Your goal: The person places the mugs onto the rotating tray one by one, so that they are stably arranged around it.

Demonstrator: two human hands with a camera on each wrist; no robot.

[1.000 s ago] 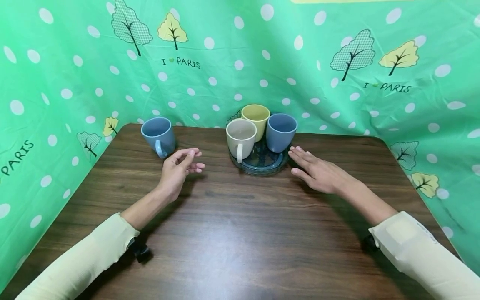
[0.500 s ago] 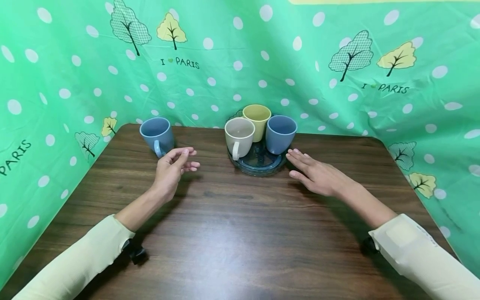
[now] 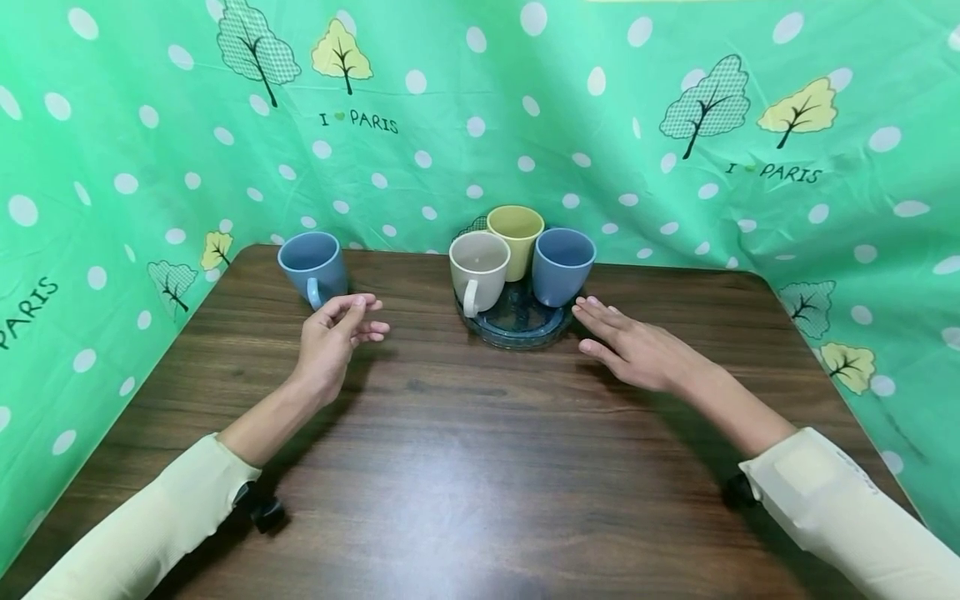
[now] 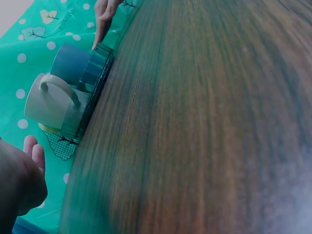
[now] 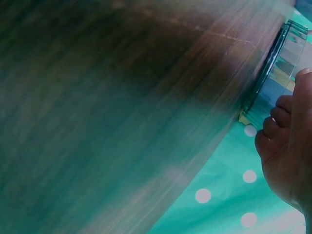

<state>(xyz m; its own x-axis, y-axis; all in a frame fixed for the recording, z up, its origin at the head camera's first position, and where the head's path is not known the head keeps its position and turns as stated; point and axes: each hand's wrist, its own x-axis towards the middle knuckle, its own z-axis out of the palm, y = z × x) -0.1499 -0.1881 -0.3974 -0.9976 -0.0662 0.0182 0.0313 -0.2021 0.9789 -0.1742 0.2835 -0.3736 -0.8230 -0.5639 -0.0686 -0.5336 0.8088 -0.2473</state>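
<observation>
Three mugs stand on a dark glass tray (image 3: pixel 517 336) at the back of the table: a white mug (image 3: pixel 483 271) with its handle forward, a yellow mug (image 3: pixel 517 229) behind it, and a blue mug (image 3: pixel 561 271) on the right. Another blue mug (image 3: pixel 311 262) stands apart on the left, its handle facing forward. Just in front of that handle is my left hand (image 3: pixel 330 342), fingers loosely bent and holding nothing. My right hand (image 3: pixel 637 350) lies palm down with straight fingers, its fingertips right at the tray's right rim. The left wrist view shows the glass wall (image 4: pixel 73 119) around the white mug's base.
The brown wooden table (image 3: pixel 450 467) extends forward from the tray. A green polka-dot cloth (image 3: pixel 450 100) printed with trees hangs behind and along both sides, close to the table's edges.
My left hand has shifted left, away from the tray and nearer the separate blue mug. The white mug and tray look turned slightly; my right hand has barely moved.
</observation>
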